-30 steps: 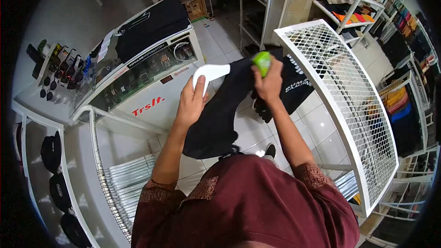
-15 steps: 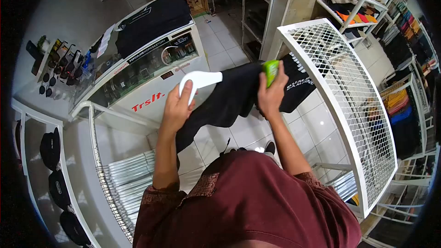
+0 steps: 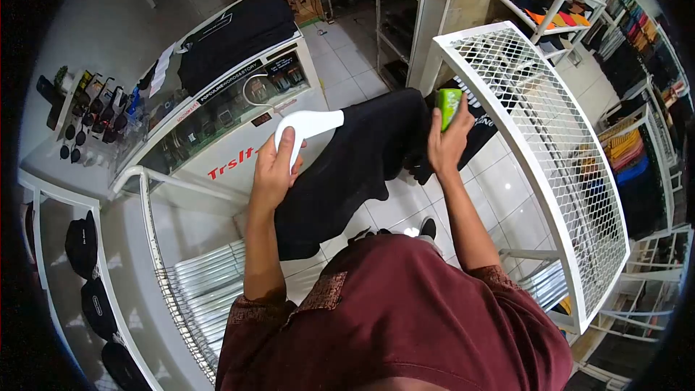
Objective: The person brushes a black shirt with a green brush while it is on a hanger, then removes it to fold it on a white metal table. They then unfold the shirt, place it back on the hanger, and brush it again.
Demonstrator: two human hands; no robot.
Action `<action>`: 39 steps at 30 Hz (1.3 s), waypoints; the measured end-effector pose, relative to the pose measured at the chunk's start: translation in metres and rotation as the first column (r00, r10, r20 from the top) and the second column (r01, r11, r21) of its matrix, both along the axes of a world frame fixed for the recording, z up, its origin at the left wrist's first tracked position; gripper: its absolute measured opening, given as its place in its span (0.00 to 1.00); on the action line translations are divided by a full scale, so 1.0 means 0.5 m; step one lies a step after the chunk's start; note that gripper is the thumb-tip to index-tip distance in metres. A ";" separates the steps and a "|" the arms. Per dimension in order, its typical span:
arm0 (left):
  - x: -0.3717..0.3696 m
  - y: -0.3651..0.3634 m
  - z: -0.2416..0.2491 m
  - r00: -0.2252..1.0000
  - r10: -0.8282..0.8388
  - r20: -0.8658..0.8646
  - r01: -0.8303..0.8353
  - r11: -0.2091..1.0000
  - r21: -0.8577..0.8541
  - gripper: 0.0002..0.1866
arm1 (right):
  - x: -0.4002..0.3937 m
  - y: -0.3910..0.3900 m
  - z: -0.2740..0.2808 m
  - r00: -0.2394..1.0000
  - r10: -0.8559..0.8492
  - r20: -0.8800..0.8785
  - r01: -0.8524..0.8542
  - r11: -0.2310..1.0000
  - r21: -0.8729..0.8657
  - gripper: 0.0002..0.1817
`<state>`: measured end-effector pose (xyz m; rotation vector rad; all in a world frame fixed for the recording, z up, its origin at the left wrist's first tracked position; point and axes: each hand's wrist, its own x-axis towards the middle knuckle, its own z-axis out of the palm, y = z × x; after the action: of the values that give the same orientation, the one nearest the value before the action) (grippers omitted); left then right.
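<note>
My left hand [image 3: 271, 174] is closed round a white clothes hanger [image 3: 311, 123], thumb on top, with its thin hook [image 3: 257, 90] pointing away from me. From the hanger a black garment [image 3: 347, 166] spreads to the right and drapes down in folds. My right hand [image 3: 447, 141] grips a small bright green object with pale markings [image 3: 449, 107], its kind not clear from here. The fingers overlap the far end of the black cloth and a second black garment with white lettering [image 3: 481, 112] behind them.
A white mesh-topped rack [image 3: 536, 101] curves along my right. Ahead on the left stands a glass display counter [image 3: 239, 137] with dark cloth on top. Black caps [image 3: 94, 308] line the left shelf, and a slatted rack [image 3: 206, 293] sits low beside me. White tiles cover the floor.
My right hand has moved right with the green object, now held more upright. My left hand and the hanger have shifted slightly left, and the black garment spreads wider and hangs lower.
</note>
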<state>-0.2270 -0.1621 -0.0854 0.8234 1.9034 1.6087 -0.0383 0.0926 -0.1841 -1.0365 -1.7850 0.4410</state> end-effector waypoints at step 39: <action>0.009 -0.016 0.000 0.553 -0.045 -0.832 0.091 0.996 0.006 0.16 | 0.003 0.006 0.007 0.993 0.113 -0.039 -0.114 0.993 -0.011 0.34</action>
<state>-0.2225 -0.1700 -0.0854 1.9322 2.3742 1.2873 -0.0369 0.0957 -0.1804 -0.9328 -1.8145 0.5402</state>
